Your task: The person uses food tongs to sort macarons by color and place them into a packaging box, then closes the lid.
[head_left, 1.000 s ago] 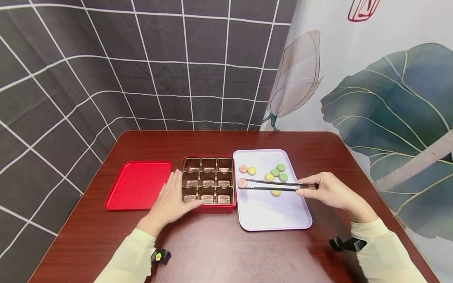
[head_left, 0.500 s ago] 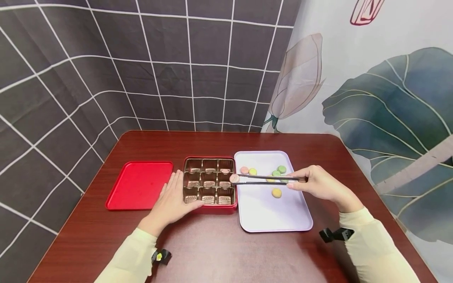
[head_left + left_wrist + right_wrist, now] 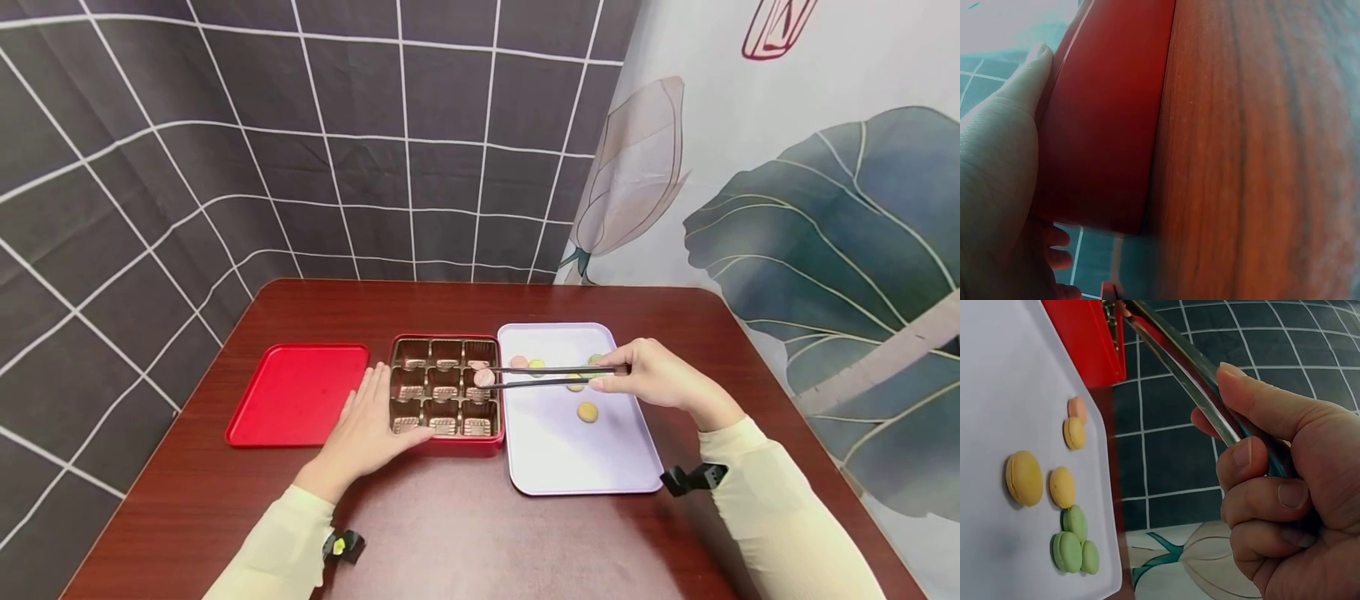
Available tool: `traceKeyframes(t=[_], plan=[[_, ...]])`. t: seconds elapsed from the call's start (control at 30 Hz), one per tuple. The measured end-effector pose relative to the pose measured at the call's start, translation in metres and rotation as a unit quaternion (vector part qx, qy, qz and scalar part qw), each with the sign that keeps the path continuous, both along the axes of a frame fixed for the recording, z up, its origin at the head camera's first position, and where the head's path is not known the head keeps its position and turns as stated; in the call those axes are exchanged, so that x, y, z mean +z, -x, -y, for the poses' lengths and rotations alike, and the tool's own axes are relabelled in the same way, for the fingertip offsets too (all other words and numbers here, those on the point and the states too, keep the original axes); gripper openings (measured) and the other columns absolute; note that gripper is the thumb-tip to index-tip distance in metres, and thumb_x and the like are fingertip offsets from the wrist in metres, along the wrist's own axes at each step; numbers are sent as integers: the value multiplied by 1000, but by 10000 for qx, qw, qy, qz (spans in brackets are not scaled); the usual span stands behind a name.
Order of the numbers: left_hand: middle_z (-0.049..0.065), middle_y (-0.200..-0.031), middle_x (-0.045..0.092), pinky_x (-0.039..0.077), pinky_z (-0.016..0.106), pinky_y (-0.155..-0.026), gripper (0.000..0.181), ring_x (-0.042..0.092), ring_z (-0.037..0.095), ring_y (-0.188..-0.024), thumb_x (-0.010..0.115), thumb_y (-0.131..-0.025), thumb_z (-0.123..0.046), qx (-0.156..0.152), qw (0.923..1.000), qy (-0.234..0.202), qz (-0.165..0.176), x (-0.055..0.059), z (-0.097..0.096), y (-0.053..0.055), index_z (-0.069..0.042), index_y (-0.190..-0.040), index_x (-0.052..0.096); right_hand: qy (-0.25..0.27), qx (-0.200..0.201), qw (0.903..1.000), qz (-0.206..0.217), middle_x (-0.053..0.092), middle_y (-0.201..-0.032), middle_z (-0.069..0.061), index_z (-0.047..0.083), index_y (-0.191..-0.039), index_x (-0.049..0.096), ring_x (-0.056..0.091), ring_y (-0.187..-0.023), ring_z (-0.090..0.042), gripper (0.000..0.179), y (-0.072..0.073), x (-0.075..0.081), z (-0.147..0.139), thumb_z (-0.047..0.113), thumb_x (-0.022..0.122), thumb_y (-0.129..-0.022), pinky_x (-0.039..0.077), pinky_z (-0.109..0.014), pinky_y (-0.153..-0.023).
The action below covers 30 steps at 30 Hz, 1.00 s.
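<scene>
My right hand (image 3: 667, 379) grips a pair of metal tongs (image 3: 555, 369), fingers curled round the handle. At their tips is a pink macaron (image 3: 484, 378), over or in the middle compartment of the right column of a red box (image 3: 457, 447) with a gold divided insert. Another pink macaron (image 3: 477, 365) lies in the compartment behind it. My left hand (image 3: 367, 433) rests against the box's left side with straight fingers, the thumb along the front rim. In the left wrist view the palm lies beside the red box wall (image 3: 1107, 119).
A pale lavender tray (image 3: 570, 462) adjoins the box's right side. It carries yellow macarons (image 3: 1024, 479), green macarons (image 3: 1067, 552) and a pink macaron (image 3: 1077, 409). A red lid (image 3: 300, 396) lies flat to the left. Behind the brown table (image 3: 420, 533) hang patterned curtains.
My right hand has moved left and away from me, carrying the pink macaron in the tongs from the tray to the box's right column. The left hand has stayed against the box.
</scene>
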<state>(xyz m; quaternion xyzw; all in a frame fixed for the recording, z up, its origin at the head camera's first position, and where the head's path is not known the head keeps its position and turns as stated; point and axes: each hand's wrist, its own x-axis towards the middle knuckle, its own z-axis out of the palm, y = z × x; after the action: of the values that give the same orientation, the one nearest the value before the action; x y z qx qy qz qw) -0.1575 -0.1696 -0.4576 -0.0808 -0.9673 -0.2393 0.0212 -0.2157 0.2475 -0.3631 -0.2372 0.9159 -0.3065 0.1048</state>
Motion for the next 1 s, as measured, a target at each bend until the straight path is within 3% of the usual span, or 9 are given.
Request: traceKeyframes(t=[0.3, 0.43, 0.73, 0.87, 1.0], plan=[[20, -158, 14, 17, 58, -112, 122, 11, 34, -146, 64, -72, -74, -18, 10000, 26, -35, -2, 0, 0, 2, -152, 14, -47, 236, 9995, 213, 53, -57, 6, 33, -97, 77, 38, -54, -11, 16, 8, -3, 8, 32, 77, -81, 31, -25, -44], [20, -158, 13, 16, 58, -112, 122, 11, 34, -146, 63, -72, -75, -18, 10000, 36, -10, -3, 0, 0, 2, -152, 13, -154, 253, 9993, 215, 51, -56, 7, 31, -97, 77, 41, -56, -11, 17, 10, -1, 13, 35, 78, -80, 30, -24, -44], [20, -158, 14, 17, 58, -112, 122, 11, 34, -146, 63, -71, -75, -25, 10000, 23, -19, -3, 1, 0, 1, -152, 13, -541, 312, 9977, 246, 61, -63, 5, 24, -98, 78, 50, -59, -14, 19, 17, 10, 27, 31, 78, -80, 32, -26, -45], [20, -158, 13, 17, 58, -112, 122, 11, 34, -146, 63, -71, -75, -23, 10000, 35, -16, -3, 1, 0, 2, -152, 12, -772, 456, 9959, 122, 67, -71, 8, 21, -93, 79, 51, -60, -13, 18, 20, 16, 34, 33, 78, -80, 33, -26, -47], [20, -158, 14, 17, 58, -112, 122, 11, 34, -146, 63, -72, -75, -25, 10000, 23, -22, -2, 1, 0, 2, -152, 13, -906, 586, 9941, 117, 66, -66, 8, 24, -84, 78, 52, -54, -10, 11, 22, 21, 41, 34, 77, -81, 34, -26, -48]])
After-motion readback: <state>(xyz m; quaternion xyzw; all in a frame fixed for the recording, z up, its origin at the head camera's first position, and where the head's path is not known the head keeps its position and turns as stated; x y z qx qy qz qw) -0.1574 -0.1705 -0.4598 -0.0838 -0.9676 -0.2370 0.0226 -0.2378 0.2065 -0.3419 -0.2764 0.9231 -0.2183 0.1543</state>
